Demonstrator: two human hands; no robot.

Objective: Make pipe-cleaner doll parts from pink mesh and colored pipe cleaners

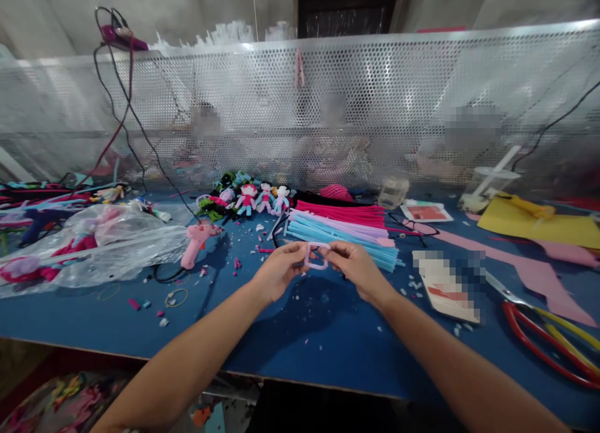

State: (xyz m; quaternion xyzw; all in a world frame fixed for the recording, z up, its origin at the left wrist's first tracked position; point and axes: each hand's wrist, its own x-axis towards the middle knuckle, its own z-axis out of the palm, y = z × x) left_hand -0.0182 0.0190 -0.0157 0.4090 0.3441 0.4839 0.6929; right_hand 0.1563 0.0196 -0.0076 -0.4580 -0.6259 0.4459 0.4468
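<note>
Between hands (280,273) (360,269), lilac loop (317,266), face-on, nearly square

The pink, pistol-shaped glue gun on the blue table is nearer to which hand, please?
Left. The left hand is to the right of the pink glue gun, apart from it; the right hand is farther right, across the lilac, fuzzy-looking square loop.

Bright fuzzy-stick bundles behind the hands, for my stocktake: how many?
3: magenta fuzzy-stick bundle at the back, lilac bundle in the middle, light-blue bundle in front. More may be hidden.
</note>
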